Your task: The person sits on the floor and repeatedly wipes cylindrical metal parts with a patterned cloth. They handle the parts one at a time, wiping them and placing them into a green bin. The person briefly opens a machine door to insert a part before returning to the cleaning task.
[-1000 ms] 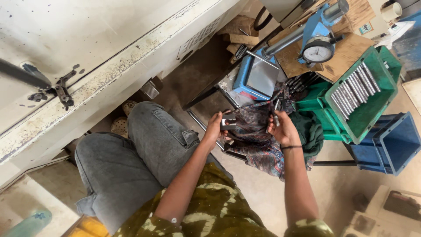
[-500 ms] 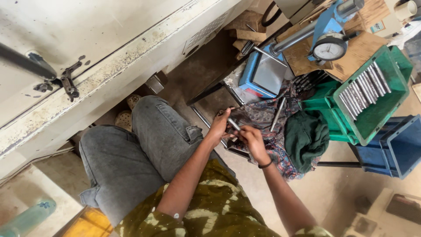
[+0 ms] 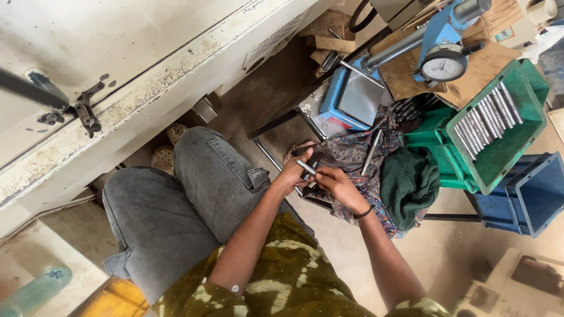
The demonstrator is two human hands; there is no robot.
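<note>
My left hand (image 3: 292, 172) and my right hand (image 3: 339, 185) meet over a patterned cloth (image 3: 352, 154) on a low stand in front of my knees. Together they hold a short metal rod (image 3: 306, 167), the left hand closed on one end and the right hand's fingers around the other. A second metal rod (image 3: 371, 152) lies loose on the cloth just beyond my right hand. A dark green cloth (image 3: 410, 185) is bunched to the right of it.
A green crate (image 3: 518, 141) with a row of several metal rods stands at the right, above a blue crate (image 3: 532, 191). A blue dial gauge stand (image 3: 442, 62) sits on a wooden board behind. A large cream machine body (image 3: 117, 76) runs along the left.
Both hands came down from near the green crate toward my knees. They now hold a metal rod low over the patterned cloth, and the view has swung slightly.
</note>
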